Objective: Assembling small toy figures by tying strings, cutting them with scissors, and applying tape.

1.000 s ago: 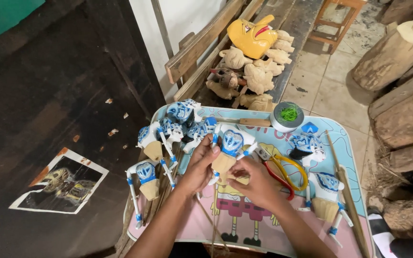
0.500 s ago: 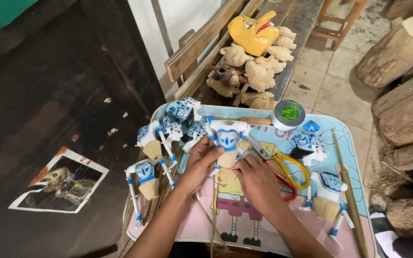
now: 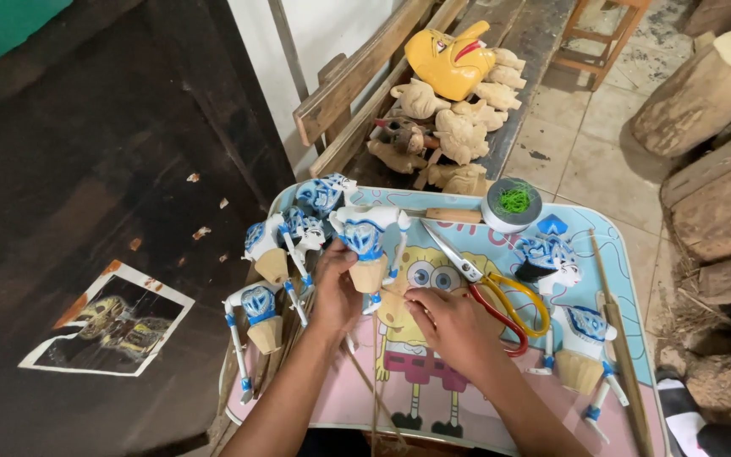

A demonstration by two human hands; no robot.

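Left hand (image 3: 336,292) grips blue-white puppet (image 3: 368,245) over tray (image 3: 611,233), right hand (image 3: 450,322) pinches its base, scissors (image 3: 488,288) beside.

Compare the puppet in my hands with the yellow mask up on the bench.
The blue-and-white puppet is painted white with blue trim and has thin jointed arms; the yellow mask is plain yellow with a red mouth and no limbs. The puppet is held by the left hand and right hand over the tray; the mask rests untouched among unpainted carvings. Both look like carved, painted figures.
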